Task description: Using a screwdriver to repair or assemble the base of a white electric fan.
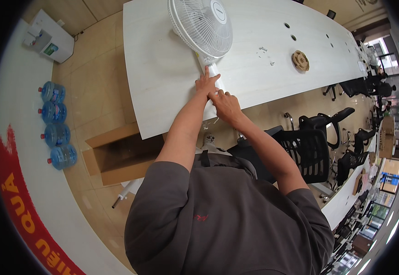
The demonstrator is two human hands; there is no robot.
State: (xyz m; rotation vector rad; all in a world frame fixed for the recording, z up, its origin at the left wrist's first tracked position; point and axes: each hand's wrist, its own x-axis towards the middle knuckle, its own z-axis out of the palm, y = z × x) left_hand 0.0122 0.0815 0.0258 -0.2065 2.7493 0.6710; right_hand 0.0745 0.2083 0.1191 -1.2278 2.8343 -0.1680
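Note:
A white fan (201,30) with a round wire-guard head lies on the white table (151,91), its neck pointing back toward me. Around that neck is my left hand (205,85), with the index finger stretched along it and the thumb across it. Close behind, my right hand (227,107) has its fingers curled at the lower end of the neck, almost touching my left wrist. Whatever the right fingertips pinch is too small or hidden to name. Below the hands, a thin whitish strand (211,123) hangs by the table edge.
On the table lie a round brown part (300,61) and several small metal pieces (263,49). An open cardboard box (117,153) stands on the floor by the near corner. Black office chairs (307,153) are at right; blue water bottles (55,114) line the left wall.

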